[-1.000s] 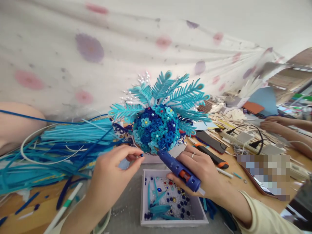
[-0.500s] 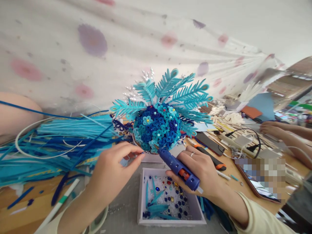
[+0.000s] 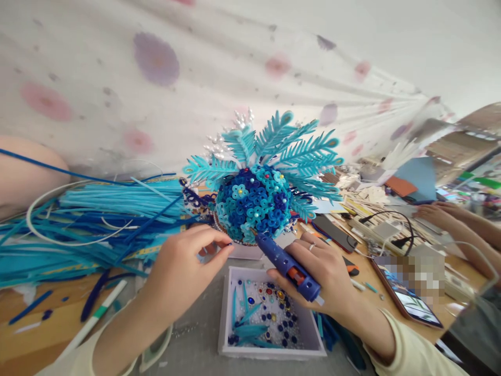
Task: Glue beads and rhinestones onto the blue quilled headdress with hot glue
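Note:
A blue and turquoise ornament [image 3: 254,203], a ball of small coiled flowers topped with feather-like fronds and pearl sprigs, stands at the table's middle. My right hand [image 3: 317,274] grips a blue glue gun [image 3: 287,267] whose tip touches the lower front of the ball. My left hand [image 3: 182,271] is pinched at thumb and forefinger just left of the ball's base, holding a tiny dark blue bead that barely shows. Below the ornament sits a white tray [image 3: 225,318] with blue beads, gems and small blue fronds.
A heap of blue and turquoise strips [image 3: 90,230] covers the table's left. A phone [image 3: 407,297], a utility knife [image 3: 348,266], cables [image 3: 391,224] and wooden sticks lie at the right. Another person's hands [image 3: 434,214] rest at the far right. A flowered cloth hangs behind.
The view has drifted a little; my left hand's pinch has crept closer to the ornament's base. The glue gun stays against the ball.

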